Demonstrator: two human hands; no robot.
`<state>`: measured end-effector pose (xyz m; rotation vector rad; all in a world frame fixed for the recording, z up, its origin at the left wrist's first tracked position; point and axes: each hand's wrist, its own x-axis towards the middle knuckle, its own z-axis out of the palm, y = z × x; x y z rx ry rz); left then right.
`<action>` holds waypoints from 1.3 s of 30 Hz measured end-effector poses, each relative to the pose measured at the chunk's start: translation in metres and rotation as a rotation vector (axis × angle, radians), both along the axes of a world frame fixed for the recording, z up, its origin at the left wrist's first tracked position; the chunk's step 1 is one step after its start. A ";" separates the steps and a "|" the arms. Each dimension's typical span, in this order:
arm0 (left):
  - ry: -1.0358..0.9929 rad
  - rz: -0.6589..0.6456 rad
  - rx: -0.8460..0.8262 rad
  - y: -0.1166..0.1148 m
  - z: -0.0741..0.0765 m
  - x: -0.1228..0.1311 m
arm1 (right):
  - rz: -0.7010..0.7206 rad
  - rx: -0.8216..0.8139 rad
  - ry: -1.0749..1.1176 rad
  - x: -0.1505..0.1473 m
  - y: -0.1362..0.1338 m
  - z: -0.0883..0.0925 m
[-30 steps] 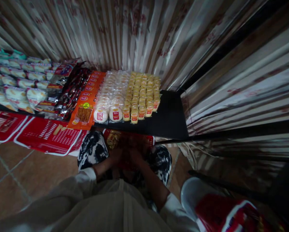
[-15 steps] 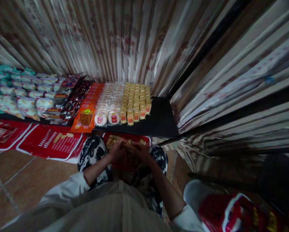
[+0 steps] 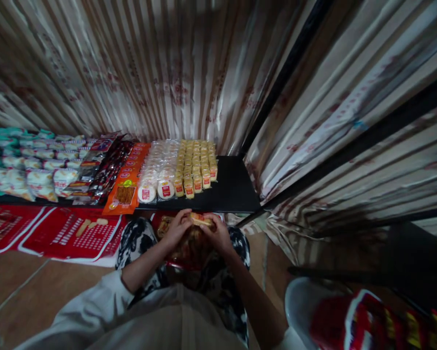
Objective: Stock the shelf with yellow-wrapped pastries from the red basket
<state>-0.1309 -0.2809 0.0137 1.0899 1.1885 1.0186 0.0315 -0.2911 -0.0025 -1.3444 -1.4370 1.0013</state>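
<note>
My left hand (image 3: 178, 228) and my right hand (image 3: 218, 234) together hold a small wrapped yellow snack (image 3: 201, 219), one at each end, fingers closed on it. It lies sideways in front of the shelf edge. Below my hands, between my knees, an open red bag (image 3: 178, 265) holds more wrapped snacks, partly hidden by my hands. Just beyond stand rows of similar yellow wrapped snacks (image 3: 196, 167) on a black shelf (image 3: 236, 187). Left of them are rows of round white packaged snacks (image 3: 157, 170).
Further left on the shelf lie an orange packet (image 3: 125, 187), dark red packets (image 3: 107, 170) and white-and-green bags (image 3: 39, 163). Red printed sheeting (image 3: 72, 233) hangs below the shelf. A striped curtain (image 3: 160, 68) and black bars (image 3: 287, 73) stand behind. Red packets (image 3: 335, 321) lie at lower right.
My hands have lifted slightly, and the yellow snack between them now shows clearly. The view has shifted, so the shelf sits lower and further left.
</note>
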 end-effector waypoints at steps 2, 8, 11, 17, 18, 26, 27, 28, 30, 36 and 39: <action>-0.011 0.034 -0.068 0.005 0.005 0.008 | -0.010 0.088 -0.091 0.006 0.002 0.005; -0.039 0.039 -0.068 0.021 0.015 0.031 | 0.006 0.189 -0.198 0.028 0.010 0.012; -0.012 -0.020 0.004 0.033 0.016 0.039 | -0.008 0.146 -0.218 0.040 0.015 0.013; 0.257 -0.277 0.358 0.064 0.029 0.054 | -0.066 0.196 -0.332 0.062 0.036 0.022; 0.298 -0.307 0.423 0.071 0.033 0.058 | -0.071 0.191 -0.337 0.065 0.041 0.025; 0.519 -0.371 0.712 0.147 0.074 0.105 | -0.235 0.197 -0.282 0.096 0.104 0.045; 0.554 -0.348 0.741 0.158 0.079 0.111 | -0.260 0.186 -0.243 0.099 0.116 0.045; 0.596 -0.313 0.766 0.168 0.082 0.117 | -0.279 0.173 -0.194 0.101 0.130 0.044; 0.697 -0.225 0.796 0.185 0.087 0.126 | -0.315 0.156 -0.103 0.105 0.159 0.039; 0.842 -0.338 0.821 0.226 0.074 0.141 | -0.470 0.152 -0.081 0.105 0.242 0.017; 0.805 -0.361 0.808 0.245 0.062 0.149 | -0.548 0.134 -0.104 0.103 0.272 0.005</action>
